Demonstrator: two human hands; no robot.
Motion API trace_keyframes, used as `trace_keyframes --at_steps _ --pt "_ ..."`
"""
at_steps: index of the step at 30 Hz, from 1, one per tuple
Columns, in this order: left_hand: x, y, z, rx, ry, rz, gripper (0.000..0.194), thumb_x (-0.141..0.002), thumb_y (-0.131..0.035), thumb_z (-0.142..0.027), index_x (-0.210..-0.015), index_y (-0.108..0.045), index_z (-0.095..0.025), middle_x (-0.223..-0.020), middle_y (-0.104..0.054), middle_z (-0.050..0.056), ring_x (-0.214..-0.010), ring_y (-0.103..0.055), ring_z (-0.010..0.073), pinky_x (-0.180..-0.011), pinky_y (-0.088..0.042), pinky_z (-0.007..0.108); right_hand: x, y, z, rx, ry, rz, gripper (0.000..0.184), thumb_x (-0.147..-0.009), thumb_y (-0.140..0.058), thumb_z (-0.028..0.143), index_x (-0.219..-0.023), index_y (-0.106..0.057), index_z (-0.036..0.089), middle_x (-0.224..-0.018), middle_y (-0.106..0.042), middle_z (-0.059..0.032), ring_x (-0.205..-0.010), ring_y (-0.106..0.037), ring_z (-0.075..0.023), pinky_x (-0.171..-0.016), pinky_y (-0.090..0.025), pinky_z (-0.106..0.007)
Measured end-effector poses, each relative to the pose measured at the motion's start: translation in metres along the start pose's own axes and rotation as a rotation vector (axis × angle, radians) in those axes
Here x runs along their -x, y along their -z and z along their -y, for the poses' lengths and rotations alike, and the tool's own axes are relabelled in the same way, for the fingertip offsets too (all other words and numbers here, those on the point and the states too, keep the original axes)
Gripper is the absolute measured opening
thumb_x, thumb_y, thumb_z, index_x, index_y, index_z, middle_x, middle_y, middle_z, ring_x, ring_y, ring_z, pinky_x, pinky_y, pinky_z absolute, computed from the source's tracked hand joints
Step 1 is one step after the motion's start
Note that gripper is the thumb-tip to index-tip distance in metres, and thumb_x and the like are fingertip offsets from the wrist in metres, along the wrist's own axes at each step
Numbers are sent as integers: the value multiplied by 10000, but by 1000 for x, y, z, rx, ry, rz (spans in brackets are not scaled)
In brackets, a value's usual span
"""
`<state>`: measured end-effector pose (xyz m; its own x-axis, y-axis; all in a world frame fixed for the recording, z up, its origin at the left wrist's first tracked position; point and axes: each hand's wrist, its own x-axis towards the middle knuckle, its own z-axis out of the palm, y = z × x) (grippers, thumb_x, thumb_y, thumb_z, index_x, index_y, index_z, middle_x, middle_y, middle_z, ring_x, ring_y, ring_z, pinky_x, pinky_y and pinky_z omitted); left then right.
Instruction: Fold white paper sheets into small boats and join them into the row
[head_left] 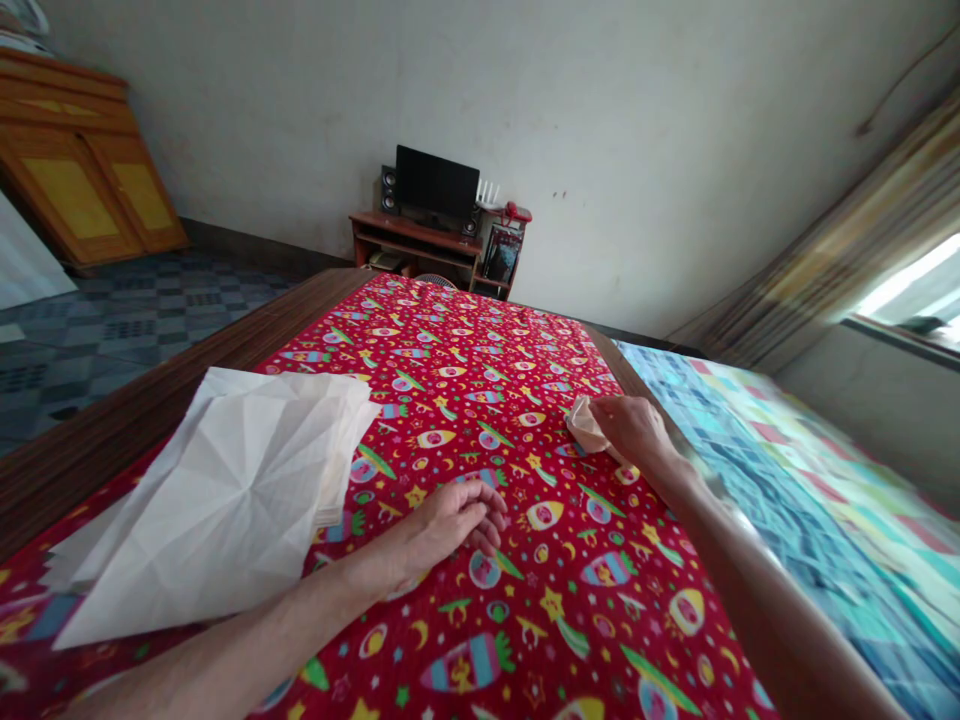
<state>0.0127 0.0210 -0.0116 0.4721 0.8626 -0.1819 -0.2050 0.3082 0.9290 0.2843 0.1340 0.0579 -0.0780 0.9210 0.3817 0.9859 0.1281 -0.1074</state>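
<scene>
My right hand [631, 425] reaches out to the right edge of the red cloth, its fingers closed on a small piece of folded white paper [585, 425]. Part of that paper is hidden behind the hand. My left hand [457, 515] hovers over or rests on the middle of the cloth, which one I cannot tell. Its fingers are loosely bent and apart, with nothing in them. Left of it lies a stack of white paper sheets [247, 490], the top one marked with creases spreading from its middle.
The red patterned cloth [540, 600] covers a long brown table [225, 340]. A bed with a blue checked cover [697, 440] adjoins the right side. At the far end a desk [412, 228] bears a monitor [436, 183]. A wooden cabinet [90, 170] stands at far left.
</scene>
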Motion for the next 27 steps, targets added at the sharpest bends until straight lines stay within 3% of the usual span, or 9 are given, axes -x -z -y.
trace_keyframes --at_steps 4,6,9,12,15,18,23,27 --pt "4 -3 -4 -24 -10 -3 158 -770 -572 -279 -815 -583 -128 -757 -604 43 -631 -578 127 -609 -487 268 41 16 24 -2 43 -167 338 -908 -438 361 -712 -644 178 -578 -591 -23 -521 -518 -121 -511 -275 -248" --pt "7 -5 -7 -89 -29 2 156 -793 -545 -280 -807 -597 -133 -747 -601 41 -625 -579 131 -599 -486 266 72 10 40 -38 152 -117 374 -914 -416 374 -654 -609 185 -536 -565 -10 -489 -497 -111 -509 -266 -244" --pt "11 -4 -16 -368 -127 14 188 -841 -475 -246 -854 -636 -151 -730 -618 34 -606 -590 136 -576 -470 247 117 -7 57 -54 290 28 436 -924 -398 373 -554 -539 191 -503 -557 -10 -445 -472 -105 -482 -231 -252" --pt "22 6 -33 -707 -331 -16 247 -885 -424 -214 -943 -663 -184 -793 -670 37 -703 -623 151 -669 -472 246 141 -20 62 -148 269 103 389 -946 -372 372 -660 -569 197 -574 -608 -12 -471 -509 -109 -487 -275 -232" --pt "46 30 -52 -978 -487 -141 251 -895 -458 -225 -1037 -664 -209 -986 -674 57 -912 -620 183 -853 -451 269 146 -23 59 -230 244 119 383 -949 -364 406 -695 -560 196 -624 -626 -21 -505 -541 -116 -501 -311 -222" --pt "85 70 -61 -1216 -490 -201 340 -859 -561 -292 -1194 -603 -248 -1194 -609 62 -1118 -546 218 -1012 -375 310 144 -22 56 -248 250 123 379 -946 -369 415 -694 -547 195 -629 -622 -23 -509 -546 -122 -500 -316 -225" --pt "151 140 -38 -1602 -315 -285 711 -711 -719 -442 -1354 -459 -286 -1414 -447 73 -1290 -401 301 -1069 -333 408 145 -22 57 -263 271 92 351 -943 -388 386 -675 -520 201 -603 -597 -13 -494 -523 -119 -499 -302 -228" --pt "172 156 -18 -1665 -257 -361 632 -804 -634 -411 -1384 -421 -274 -1430 -430 78 -1275 -436 276 -1045 -377 389 146 -22 57 -272 274 80 352 -946 -386 382 -663 -492 202 -590 -576 -7 -483 -500 -113 -495 -290 -231"
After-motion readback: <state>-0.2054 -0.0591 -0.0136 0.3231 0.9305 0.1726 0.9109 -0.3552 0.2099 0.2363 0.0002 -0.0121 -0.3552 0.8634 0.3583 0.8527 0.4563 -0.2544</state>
